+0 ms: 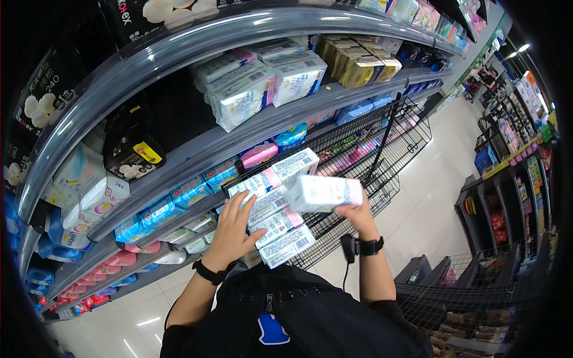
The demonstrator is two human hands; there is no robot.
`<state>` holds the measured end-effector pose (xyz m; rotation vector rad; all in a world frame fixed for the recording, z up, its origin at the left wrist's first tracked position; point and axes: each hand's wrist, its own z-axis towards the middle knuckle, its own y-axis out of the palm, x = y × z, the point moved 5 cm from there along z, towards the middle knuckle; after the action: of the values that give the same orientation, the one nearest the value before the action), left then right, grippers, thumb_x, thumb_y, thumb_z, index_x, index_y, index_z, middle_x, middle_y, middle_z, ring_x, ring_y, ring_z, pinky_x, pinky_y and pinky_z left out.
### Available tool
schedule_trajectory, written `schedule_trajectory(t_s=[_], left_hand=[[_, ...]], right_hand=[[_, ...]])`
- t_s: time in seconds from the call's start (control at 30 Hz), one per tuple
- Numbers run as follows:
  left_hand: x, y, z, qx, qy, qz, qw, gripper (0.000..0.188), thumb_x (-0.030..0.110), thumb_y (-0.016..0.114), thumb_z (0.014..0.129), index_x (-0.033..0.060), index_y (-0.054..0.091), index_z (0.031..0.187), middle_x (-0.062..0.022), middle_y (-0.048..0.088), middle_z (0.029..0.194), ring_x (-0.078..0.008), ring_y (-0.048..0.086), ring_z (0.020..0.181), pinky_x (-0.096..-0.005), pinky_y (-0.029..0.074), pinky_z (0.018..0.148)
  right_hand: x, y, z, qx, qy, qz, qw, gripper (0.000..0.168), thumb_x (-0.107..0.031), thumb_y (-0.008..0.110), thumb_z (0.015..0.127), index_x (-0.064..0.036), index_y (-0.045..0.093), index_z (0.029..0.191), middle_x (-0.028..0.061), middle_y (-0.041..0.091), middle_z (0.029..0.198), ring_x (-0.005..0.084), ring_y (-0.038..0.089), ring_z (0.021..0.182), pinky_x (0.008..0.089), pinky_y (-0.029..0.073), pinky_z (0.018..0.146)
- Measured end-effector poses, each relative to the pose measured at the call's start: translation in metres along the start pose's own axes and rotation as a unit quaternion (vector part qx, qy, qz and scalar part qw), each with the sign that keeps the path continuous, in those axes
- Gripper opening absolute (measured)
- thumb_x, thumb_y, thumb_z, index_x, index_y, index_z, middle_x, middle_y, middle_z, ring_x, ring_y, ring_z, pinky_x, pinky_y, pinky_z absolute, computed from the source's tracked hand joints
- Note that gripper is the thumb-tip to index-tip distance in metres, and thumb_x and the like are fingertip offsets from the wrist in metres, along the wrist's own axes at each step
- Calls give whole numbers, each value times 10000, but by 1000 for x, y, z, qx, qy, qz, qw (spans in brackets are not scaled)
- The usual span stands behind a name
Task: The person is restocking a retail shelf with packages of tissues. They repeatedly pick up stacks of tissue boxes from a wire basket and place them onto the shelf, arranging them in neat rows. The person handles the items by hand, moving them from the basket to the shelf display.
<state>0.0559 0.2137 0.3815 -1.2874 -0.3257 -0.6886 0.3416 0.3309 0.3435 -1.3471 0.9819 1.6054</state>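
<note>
My right hand is closed round one end of a white and pink pack of sanitary pads, blurred and lifted a little to the right of a row of packs. That row lies in the near part of a black wire shopping cart, several packs side by side with one more at the far end. My left hand rests with spread fingers on the left edge of the row and grips nothing. Similar white packs stand stacked on the shelf ahead.
Gold packs sit right of the white stacks, and a black box with a yellow label stands left. The curved clear shelf edge crosses above. Blue packs fill a lower shelf. Display racks stand across the tiled aisle.
</note>
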Motion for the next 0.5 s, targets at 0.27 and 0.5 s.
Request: schedule_trajectory(t_s=[0.27, 0.5], left_hand=[[-28, 39, -9, 12, -31, 25, 999, 541, 283, 618, 814, 71, 491, 1296, -214, 327, 1412, -413, 242, 1334, -544, 215, 1070], [-29, 38, -9, 5, -43, 21, 999, 508, 253, 622, 807, 74, 516, 1271, -214, 331, 1406, -414, 235, 1334, -527, 223, 1071]], right_hand=[[51, -22, 47, -112, 75, -119, 984, 607, 15, 705, 733, -17, 438, 1278, 47, 578, 1122, 159, 540, 1040, 300, 434, 913], [76, -2, 68, 12, 33, -250, 968, 835, 6, 790, 633, -34, 357, 1346, 88, 566, 1111, 168, 556, 966, 304, 471, 830]])
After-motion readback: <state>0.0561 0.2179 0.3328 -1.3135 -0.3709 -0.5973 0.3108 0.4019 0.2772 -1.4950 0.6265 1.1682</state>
